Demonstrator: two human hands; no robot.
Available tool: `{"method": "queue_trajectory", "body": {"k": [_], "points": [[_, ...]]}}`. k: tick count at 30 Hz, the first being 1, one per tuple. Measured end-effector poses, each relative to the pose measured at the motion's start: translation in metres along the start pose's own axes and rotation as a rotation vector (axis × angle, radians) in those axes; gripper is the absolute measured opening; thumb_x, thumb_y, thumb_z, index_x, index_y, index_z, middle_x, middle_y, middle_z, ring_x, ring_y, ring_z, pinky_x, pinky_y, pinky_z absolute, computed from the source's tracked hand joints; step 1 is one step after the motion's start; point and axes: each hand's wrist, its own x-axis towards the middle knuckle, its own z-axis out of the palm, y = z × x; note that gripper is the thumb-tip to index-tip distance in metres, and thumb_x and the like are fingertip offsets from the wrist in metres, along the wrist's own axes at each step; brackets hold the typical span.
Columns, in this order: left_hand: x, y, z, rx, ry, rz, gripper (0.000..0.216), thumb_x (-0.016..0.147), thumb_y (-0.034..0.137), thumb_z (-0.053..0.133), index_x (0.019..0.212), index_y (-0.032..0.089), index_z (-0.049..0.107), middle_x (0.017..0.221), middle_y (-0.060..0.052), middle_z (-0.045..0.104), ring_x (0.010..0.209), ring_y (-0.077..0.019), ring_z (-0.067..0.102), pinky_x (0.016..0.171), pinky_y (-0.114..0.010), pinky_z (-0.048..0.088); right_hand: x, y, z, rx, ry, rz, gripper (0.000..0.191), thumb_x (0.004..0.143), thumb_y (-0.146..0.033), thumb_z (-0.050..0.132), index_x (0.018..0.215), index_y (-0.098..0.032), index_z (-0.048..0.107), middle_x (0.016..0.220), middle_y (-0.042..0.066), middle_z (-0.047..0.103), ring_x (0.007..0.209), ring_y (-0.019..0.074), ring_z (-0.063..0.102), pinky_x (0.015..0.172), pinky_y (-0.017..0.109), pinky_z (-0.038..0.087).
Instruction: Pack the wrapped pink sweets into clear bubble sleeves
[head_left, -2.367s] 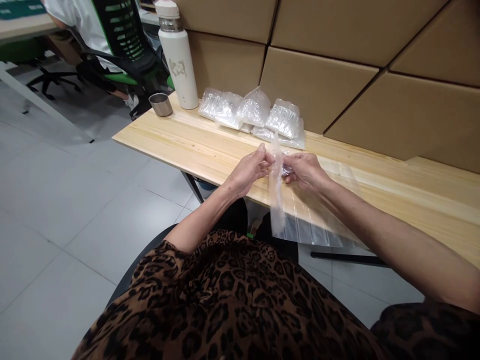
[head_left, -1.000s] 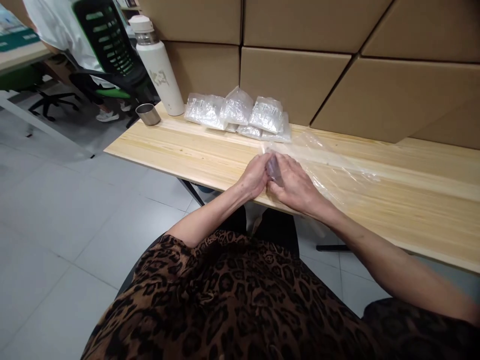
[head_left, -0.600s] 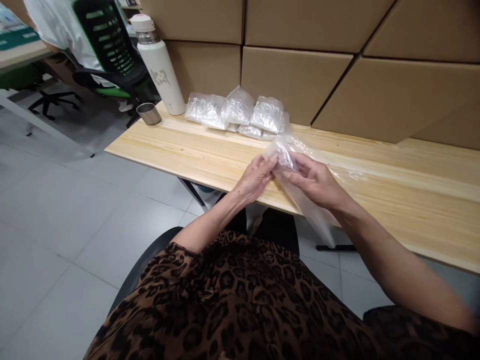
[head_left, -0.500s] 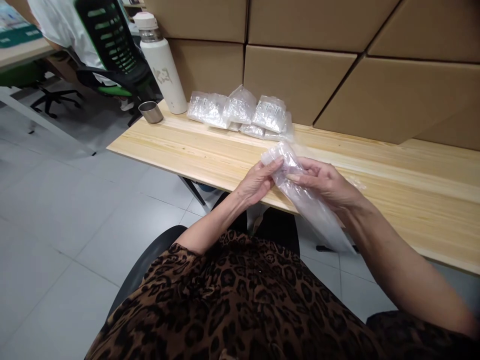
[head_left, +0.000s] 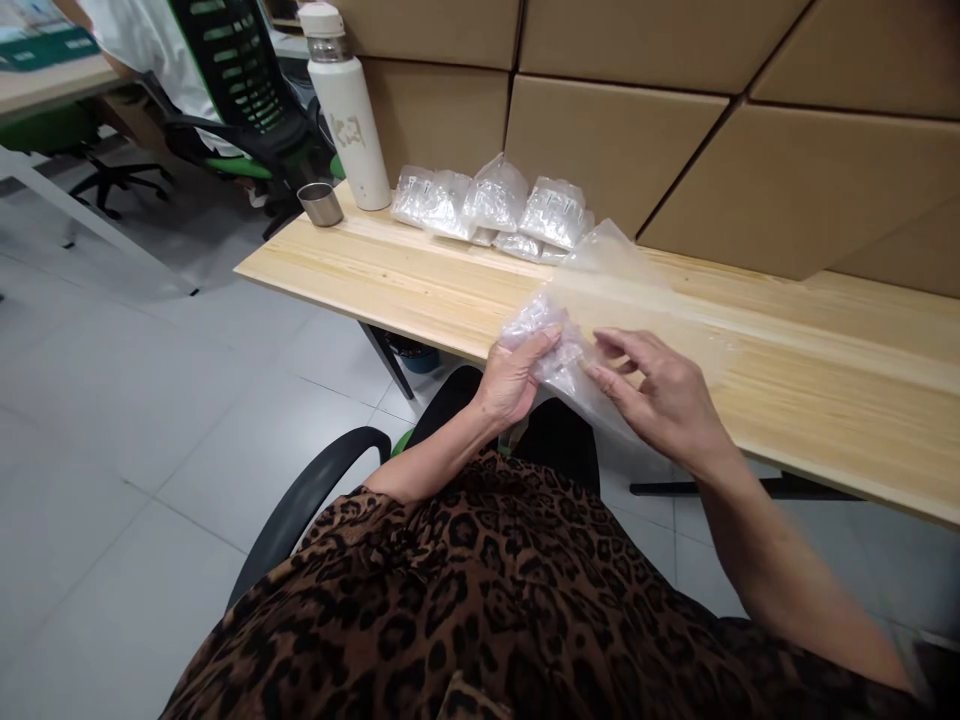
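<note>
My left hand (head_left: 517, 375) is closed around one end of a crumpled clear plastic bag (head_left: 551, 310), its thumb pressed on top. The bag is held just above the table's front edge. Thin see-through film (head_left: 611, 255) fans out behind it and to the right, over the table. My right hand (head_left: 656, 395) hovers at the bag's right side with fingers curved and apart. Its thumb tip is at the edge of the plastic; whether it touches I cannot tell. Beyond, several filled clear plastic bags (head_left: 495, 195) with dark print lie in a row.
On the wooden table (head_left: 360, 275) stand a white bottle (head_left: 352, 130) and a small metal cup (head_left: 321, 205). Stacked cardboard boxes (head_left: 615, 150) line the back. A person in a white top sits to the left by a black chair (head_left: 225, 70); another table (head_left: 52, 85) is there.
My right hand has loosened from the plastic and its fingers have parted. The bag, narrow and hanging down to the right before, is now bunched at my left hand with film spread over the table.
</note>
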Motion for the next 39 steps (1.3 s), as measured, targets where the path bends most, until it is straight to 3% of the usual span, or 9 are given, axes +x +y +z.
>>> {"method": "queue_trajectory", "body": {"k": [4, 7, 12, 15, 18, 22, 24, 28, 39], "points": [[-0.019, 0.009, -0.009, -0.024, 0.041, 0.068, 0.025, 0.089, 0.016, 0.075, 0.114, 0.019, 0.078, 0.107, -0.004, 0.083, 0.121, -0.0213, 0.075, 0.109, -0.036, 0.056, -0.028, -0.025, 0.022, -0.207, 0.096, -0.197, 0.053, 0.101, -0.043, 0.063, 0.151, -0.024, 0.061, 0.15, 0.016, 0.064, 0.142, 0.0374, 0.058, 0.122, 0.062, 0.046], [-0.03, 0.018, -0.02, -0.086, 0.051, 0.147, 0.043, 0.09, 0.018, 0.078, 0.132, 0.023, 0.073, 0.12, -0.004, 0.082, 0.13, -0.0253, 0.073, 0.112, -0.042, 0.057, -0.043, -0.028, 0.035, -0.183, 0.074, -0.197, 0.058, 0.1, -0.045, 0.065, 0.152, -0.02, 0.06, 0.151, 0.018, 0.063, 0.141, 0.0395, 0.059, 0.119, 0.063, 0.048], [-0.041, 0.038, -0.039, -0.132, 0.146, 0.309, 0.049, 0.096, 0.02, 0.074, 0.143, 0.028, 0.068, 0.136, -0.003, 0.077, 0.144, -0.0281, 0.064, 0.117, -0.047, 0.055, -0.055, -0.002, 0.019, 0.199, 0.009, 0.079, 0.023, 0.092, -0.048, 0.075, 0.107, -0.03, 0.08, 0.105, 0.006, 0.08, 0.096, 0.0266, 0.074, 0.093, 0.047, 0.063], [-0.045, 0.052, -0.05, -0.138, 0.206, 0.384, 0.042, 0.097, 0.022, 0.073, 0.138, 0.029, 0.071, 0.14, -0.003, 0.076, 0.146, -0.0245, 0.063, 0.119, -0.042, 0.054, -0.062, 0.013, 0.002, 0.534, 0.041, 0.31, 0.032, 0.07, -0.047, 0.094, 0.092, -0.028, 0.079, 0.087, 0.001, 0.077, 0.079, 0.0188, 0.071, 0.074, 0.034, 0.062], [-0.05, 0.059, -0.055, -0.182, 0.223, 0.466, 0.033, 0.1, 0.02, 0.068, 0.131, 0.03, 0.074, 0.143, -0.001, 0.075, 0.148, -0.02, 0.06, 0.12, -0.036, 0.053, -0.069, 0.007, 0.008, 0.789, 0.046, 0.472, 0.053, 0.057, -0.041, 0.101, 0.103, -0.026, 0.08, 0.101, 0.003, 0.081, 0.091, 0.0175, 0.074, 0.073, 0.028, 0.061], [-0.06, 0.045, -0.048, -0.211, 0.198, 0.456, 0.026, 0.104, 0.02, 0.061, 0.125, 0.027, 0.075, 0.14, -0.001, 0.076, 0.15, -0.018, 0.058, 0.119, -0.033, 0.053, -0.07, -0.046, 0.062, 1.066, -0.28, 0.499, 0.061, 0.062, -0.046, 0.099, 0.115, -0.025, 0.078, 0.126, 0.01, 0.079, 0.12, 0.0244, 0.073, 0.096, 0.039, 0.064], [-0.068, 0.029, -0.041, -0.206, 0.15, 0.367, 0.023, 0.106, 0.021, 0.059, 0.121, 0.024, 0.076, 0.135, -0.002, 0.077, 0.149, -0.0194, 0.058, 0.117, -0.034, 0.055, -0.062, -0.078, 0.097, 1.236, -0.202, 0.417, 0.067, 0.059, -0.054, 0.098, 0.117, -0.029, 0.075, 0.136, 0.007, 0.075, 0.134, 0.0274, 0.067, 0.106, 0.044, 0.062], [-0.081, 0.005, -0.033, -0.205, 0.105, 0.24, 0.021, 0.105, 0.018, 0.056, 0.109, 0.022, 0.077, 0.131, -0.001, 0.078, 0.148, -0.0182, 0.059, 0.113, -0.029, 0.056, -0.043, -0.111, 0.141, 1.364, 0.201, 0.419, 0.065, 0.065, -0.064, 0.088, 0.117, -0.027, 0.072, 0.138, 0.006, 0.073, 0.145, 0.0278, 0.059, 0.118, 0.046, 0.056], [-0.075, 0.004, -0.038, -0.154, 0.146, 0.355, 0.02, 0.096, 0.024, 0.073, 0.115, 0.025, 0.078, 0.13, -0.001, 0.08, 0.142, -0.0176, 0.065, 0.119, -0.031, 0.054, -0.069, -0.053, 0.112, 1.11, 0.548, 0.311, 0.048, 0.088, -0.069, 0.068, 0.117, -0.032, 0.071, 0.13, 0.004, 0.074, 0.137, 0.0207, 0.063, 0.114, 0.046, 0.057]]}}
